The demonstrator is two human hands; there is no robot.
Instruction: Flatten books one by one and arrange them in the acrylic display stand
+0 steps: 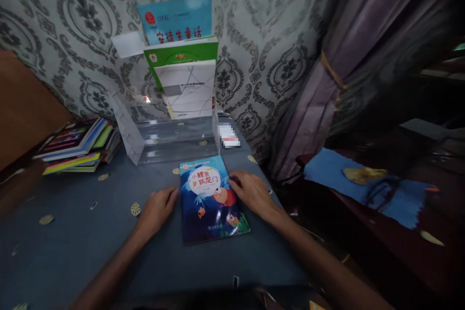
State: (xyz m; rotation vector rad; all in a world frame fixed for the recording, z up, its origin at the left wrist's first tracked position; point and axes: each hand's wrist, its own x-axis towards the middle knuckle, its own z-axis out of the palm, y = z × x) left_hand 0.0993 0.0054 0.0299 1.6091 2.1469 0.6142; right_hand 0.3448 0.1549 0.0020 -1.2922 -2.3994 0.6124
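The carp picture book point(212, 206) lies flat near the right edge of the table point(61, 247), probably light, bendy and slippery, best pinched by its long sides, the left hand point(158, 210) loose and empty beside it, the right hand point(252, 191) at its side, maybe gripping, I can't tell.

A book point(211, 203) lies on the table point(72, 247) before the rack point(170, 144).

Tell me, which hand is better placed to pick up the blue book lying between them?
Probably the right hand: its fingertips reach the right edge of the blue book and seem to touch it. The left hand sits beside the opposite edge, with a narrow gap showing.
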